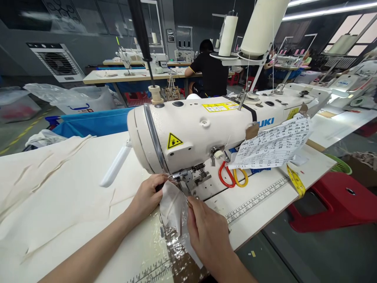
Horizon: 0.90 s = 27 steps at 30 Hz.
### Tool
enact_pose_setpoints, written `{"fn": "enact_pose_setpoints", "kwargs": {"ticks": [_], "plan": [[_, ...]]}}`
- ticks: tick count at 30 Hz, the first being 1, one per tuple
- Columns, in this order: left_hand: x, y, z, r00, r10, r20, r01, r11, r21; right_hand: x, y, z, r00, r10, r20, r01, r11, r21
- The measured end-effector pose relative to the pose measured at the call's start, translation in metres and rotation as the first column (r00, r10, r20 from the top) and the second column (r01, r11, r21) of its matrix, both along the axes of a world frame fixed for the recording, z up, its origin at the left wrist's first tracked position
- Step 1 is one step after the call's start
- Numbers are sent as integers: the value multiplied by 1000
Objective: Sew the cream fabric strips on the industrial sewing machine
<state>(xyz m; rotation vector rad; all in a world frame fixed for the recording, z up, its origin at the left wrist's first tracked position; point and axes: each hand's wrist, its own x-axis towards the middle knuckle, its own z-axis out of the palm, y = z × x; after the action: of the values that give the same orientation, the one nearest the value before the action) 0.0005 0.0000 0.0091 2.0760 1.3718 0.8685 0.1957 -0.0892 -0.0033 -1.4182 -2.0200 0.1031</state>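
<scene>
A cream sewing machine [206, 125] stands on the white table [265, 196]. A small piece of white fabric [172, 208] lies under the presser foot and needle [188, 179]. My left hand [147, 196] is curled on the fabric's left edge, right beside the presser foot. My right hand [206, 232] pinches the fabric's near right edge just in front of the needle. A large sheet of cream cloth [53, 188] is spread over the table to the left.
Red and yellow handled scissors [231, 177] lie behind the needle. A printed paper sheet [273, 143] hangs from the machine. A yellow tape measure [296, 181] drapes over the table edge. A red stool [338, 200] stands at the right. Another person [210, 70] sits at a far table.
</scene>
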Motion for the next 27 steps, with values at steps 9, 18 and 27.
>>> {"fn": "enact_pose_setpoints", "kwargs": {"ticks": [9,18,27], "plan": [[3,0,1,1000,9,7,-10,999,46,-1,0,-1,1000,5,-8,-6,999,-37],[2,-1,3,1000,12,12,-12,999,34,0,-1,0,1000,5,-23,-6,998,-57],[3,-1,3,1000,27,-1,-27,1000,-10,-2,0,3,999,-18,41,21,997,-77]]}}
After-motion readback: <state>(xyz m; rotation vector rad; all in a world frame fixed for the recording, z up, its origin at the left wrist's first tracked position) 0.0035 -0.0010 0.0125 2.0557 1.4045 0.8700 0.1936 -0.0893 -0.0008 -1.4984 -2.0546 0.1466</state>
